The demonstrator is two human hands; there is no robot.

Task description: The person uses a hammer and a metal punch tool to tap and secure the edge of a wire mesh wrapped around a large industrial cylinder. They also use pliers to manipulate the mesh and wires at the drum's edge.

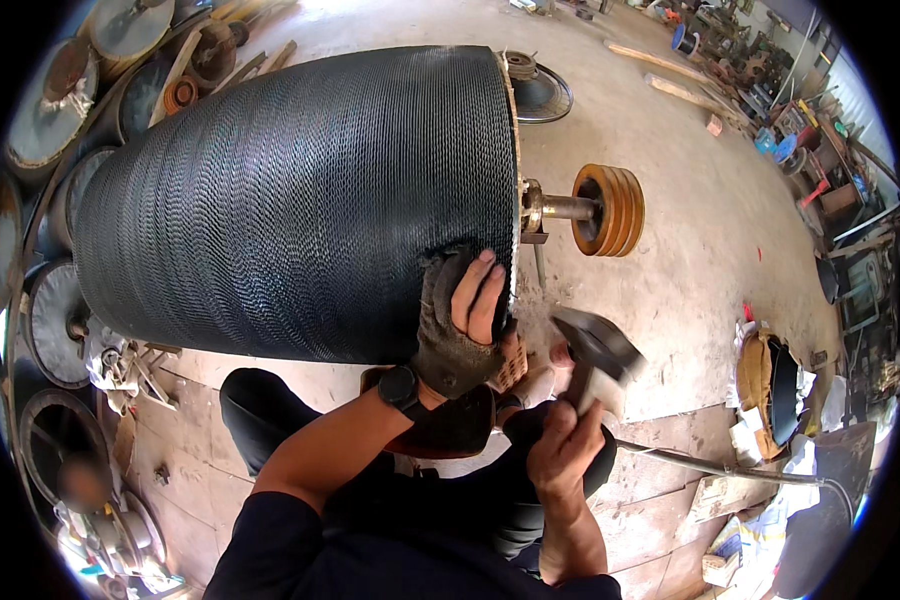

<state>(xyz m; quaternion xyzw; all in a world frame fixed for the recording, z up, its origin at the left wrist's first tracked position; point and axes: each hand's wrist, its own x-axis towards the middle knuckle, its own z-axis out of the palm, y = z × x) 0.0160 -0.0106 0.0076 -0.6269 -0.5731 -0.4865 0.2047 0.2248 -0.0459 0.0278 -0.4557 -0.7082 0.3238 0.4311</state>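
Right hand: bare, at lower right of centre; fingers closed round the handle of a hammer, no gap showing in the grip.

Hammer: dark head, pale section below it; handle rising from the fist and pointing away from the person, slightly rightward. Long axis of the head set crosswise, from upper left to lower right. Held raised, right of the drum's near corner.

Seat: dark brown, between the knees, partly covered by the left arm.

Wristwatch: black, on the left wrist.

Left hand: in a worn, dark fingerless glove; bare fingers laid close together on the drum's near side, beside its right rim. Thumb not clear; whether anything is pinched there cannot be told.

Drum: large, black, cord-textured; lying on its side in front of the person, long axis running left to right. Right end edged by a pale rim.

Shaft: metal, projecting rightward from the drum's end.

Pulley: orange-brown, grooved, on the shaft.

Brown sack: on the floor, well right of the hammer.

Planks: pale, lying on the far floor, upper right.
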